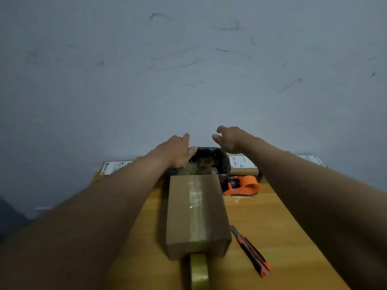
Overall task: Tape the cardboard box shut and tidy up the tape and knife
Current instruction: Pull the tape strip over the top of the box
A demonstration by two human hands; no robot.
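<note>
Scuffed grey-blue wall (188, 59) fills most of the view, lots of dark squiggly marks on it, and a yellowish wooden table (261, 222) is pushed up against it. Both arms are stretched out toward the far end of the table. Lying lengthwise in the middle is the cardboard box (196, 214), flaps closed, with a strip of clear tape (195, 197) running down the top seam and over the near end. Right behind it, against the wall, there's a bin with a black liner (213, 160), some crumpled stuff inside.

Left hand (178, 150) is flat-ish with fingers spread, resting at the rim of the bin, not holding anything. Right hand (229, 139) hovers above the bin with fingers loosely curled, also empty as far as I can see.

Orange tape dispenser (243, 185) sits just to the right of the box's far end. Roll of tape (199, 271) stands on edge touching the near end of the box. Red-and-black utility knife (250, 250) lies on the table beside the box's near right corner. A few flat labelled packages (243, 163) lean along the wall.
</note>
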